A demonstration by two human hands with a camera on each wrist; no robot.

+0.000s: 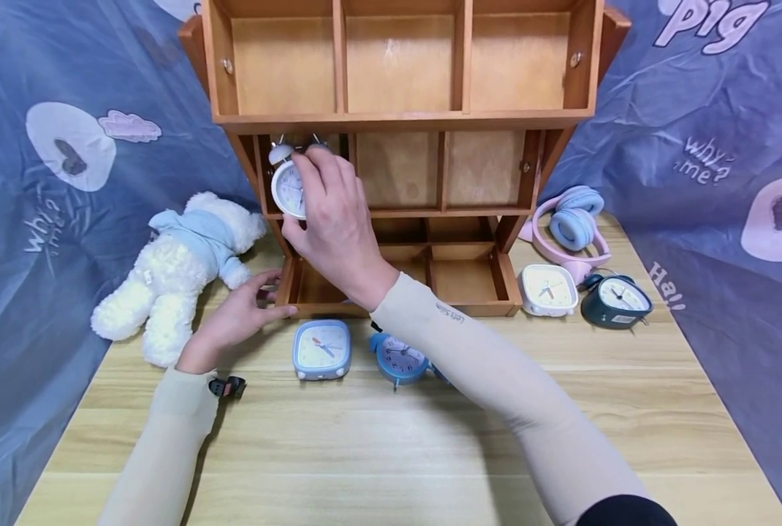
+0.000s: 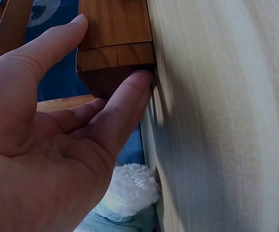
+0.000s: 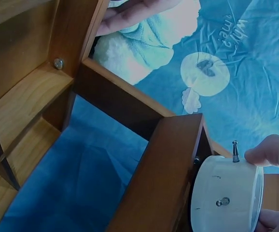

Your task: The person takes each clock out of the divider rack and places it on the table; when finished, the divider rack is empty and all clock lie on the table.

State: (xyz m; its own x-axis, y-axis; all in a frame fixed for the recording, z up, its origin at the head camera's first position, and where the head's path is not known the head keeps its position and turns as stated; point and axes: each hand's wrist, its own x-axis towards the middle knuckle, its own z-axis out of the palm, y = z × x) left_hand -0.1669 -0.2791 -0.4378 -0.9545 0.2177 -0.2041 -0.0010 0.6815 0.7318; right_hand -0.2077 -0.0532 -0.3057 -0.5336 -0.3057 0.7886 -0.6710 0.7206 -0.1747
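Observation:
My right hand (image 1: 338, 219) holds a white twin-bell alarm clock (image 1: 287, 188) by its rim, at the left compartment of the middle tier of a wooden shelf (image 1: 404, 117). In the right wrist view, the side and small metal feet of the clock (image 3: 224, 193) show beside the shelf board; how far inside it stands I cannot tell. My left hand (image 1: 236, 318) grips the lower left corner of the shelf. The left wrist view shows the thumb on one face of the wooden corner (image 2: 115, 58) and fingers against another.
In front of the shelf stand a blue-framed square clock (image 1: 321, 351) and a blue round alarm clock (image 1: 399, 358). To the right are a white square clock (image 1: 549, 290), a dark green alarm clock (image 1: 617, 301) and pink-and-blue headphones (image 1: 574, 226). A white teddy bear (image 1: 174, 277) lies left.

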